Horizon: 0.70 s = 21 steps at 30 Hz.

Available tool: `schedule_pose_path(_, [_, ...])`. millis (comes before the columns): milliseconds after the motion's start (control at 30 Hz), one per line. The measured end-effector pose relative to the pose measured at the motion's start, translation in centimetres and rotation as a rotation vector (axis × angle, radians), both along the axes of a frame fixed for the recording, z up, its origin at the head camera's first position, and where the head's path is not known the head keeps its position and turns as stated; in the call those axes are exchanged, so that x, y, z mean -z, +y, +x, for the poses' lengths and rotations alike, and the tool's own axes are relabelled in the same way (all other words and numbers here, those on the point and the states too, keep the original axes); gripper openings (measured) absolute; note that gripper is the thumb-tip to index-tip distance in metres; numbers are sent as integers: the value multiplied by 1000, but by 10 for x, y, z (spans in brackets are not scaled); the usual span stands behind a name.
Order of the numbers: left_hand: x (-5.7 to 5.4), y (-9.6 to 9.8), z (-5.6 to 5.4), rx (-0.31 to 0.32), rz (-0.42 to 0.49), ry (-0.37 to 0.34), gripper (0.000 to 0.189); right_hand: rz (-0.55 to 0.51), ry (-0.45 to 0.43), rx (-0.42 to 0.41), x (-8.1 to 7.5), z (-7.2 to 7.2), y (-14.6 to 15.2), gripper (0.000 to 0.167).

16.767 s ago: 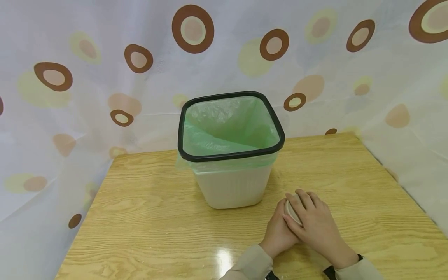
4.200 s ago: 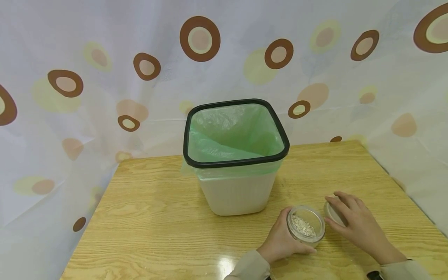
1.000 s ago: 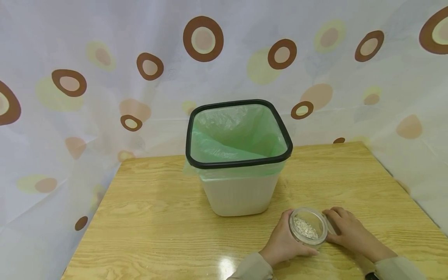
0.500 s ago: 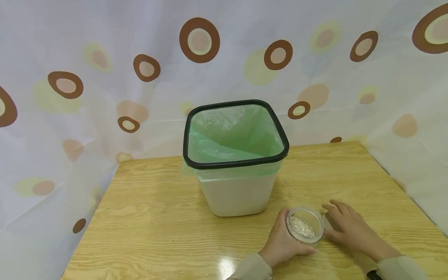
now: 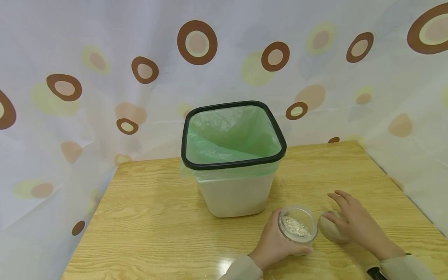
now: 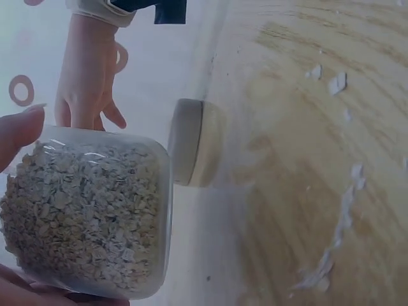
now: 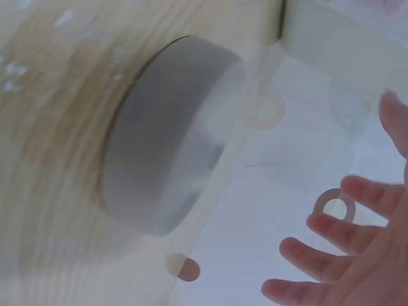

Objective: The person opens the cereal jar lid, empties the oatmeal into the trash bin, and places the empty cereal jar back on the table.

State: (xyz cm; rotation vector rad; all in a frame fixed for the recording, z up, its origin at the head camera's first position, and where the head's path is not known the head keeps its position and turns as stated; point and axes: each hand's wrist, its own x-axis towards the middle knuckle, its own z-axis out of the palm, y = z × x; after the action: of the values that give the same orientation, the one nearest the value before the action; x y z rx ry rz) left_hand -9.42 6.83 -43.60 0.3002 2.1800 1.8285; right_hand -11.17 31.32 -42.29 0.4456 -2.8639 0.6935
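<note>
My left hand (image 5: 274, 243) grips a clear jar (image 5: 298, 225) at the front right, its open mouth tipped toward the head camera. Pale oat flakes (image 6: 89, 210) fill much of the jar in the left wrist view. To the right of the jar, a round whitish lid (image 5: 332, 232) lies on the table. Over the lid hovers my right hand (image 5: 362, 225), fingers spread and holding nothing. The right wrist view shows these loosely spread fingers (image 7: 319, 261) apart from the lid's side.
A white bin (image 5: 234, 194) with a black rim and a green bag liner (image 5: 224, 128) stands behind the jar. Small white flakes (image 6: 339, 83) are scattered on the wooden table (image 5: 147, 233). A patterned sheet (image 5: 224, 77) rises behind the table and along its sides.
Earlier both hands were on the lidded jar; then the lid came off in the right hand. The lid is now down on the table, and the right hand has let go and lifted away.
</note>
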Motion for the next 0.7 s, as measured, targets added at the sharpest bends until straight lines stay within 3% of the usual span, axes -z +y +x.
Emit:
schedule_pose_path(100, [-6,-8,1,-6,42,6,91,-55,16,17,-8,0,-3,55])
schedule_pose_path(267, [-14,-22,2,-32,68,42,94,-99,190,-16,-15,-1,-10,42])
schedule_pose_path(367, [-19,-30,2,-54,59,84,97,-118,245,-26,-18,-1,-13,40])
schedule_pose_path(700, [-37,-59,7,-51,153,143,90,-126,232,-37,-38,-5,-30,40])
